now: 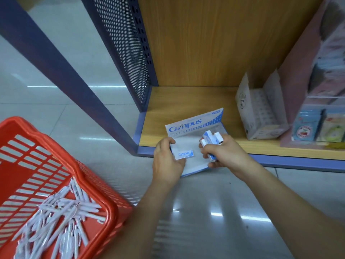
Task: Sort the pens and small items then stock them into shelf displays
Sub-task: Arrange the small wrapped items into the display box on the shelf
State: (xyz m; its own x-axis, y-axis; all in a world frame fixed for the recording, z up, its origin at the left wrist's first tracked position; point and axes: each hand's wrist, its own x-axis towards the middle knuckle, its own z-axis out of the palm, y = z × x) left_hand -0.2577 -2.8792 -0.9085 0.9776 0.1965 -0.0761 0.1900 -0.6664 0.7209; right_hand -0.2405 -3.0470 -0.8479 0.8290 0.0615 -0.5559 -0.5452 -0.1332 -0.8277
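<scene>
At the shelf point(196, 101) edge, a person's left hand point(168, 161) grips the near left corner of an open Campus box point(194, 122), while the right hand point(222, 152) clutches several small blue-and-white packs point(211, 137) over the box's right side. Left of the box, white pens point(61, 212) lie heaped in a red basket point(61, 144).

Counted 1 red basket point(61, 156); white pens point(61, 217) in it were too tangled to count. 1 Campus display box point(194, 124), 1 white display box point(261, 111). 1 loose eraser point(184, 153), several more erasers point(211, 139) bunched together.
</scene>
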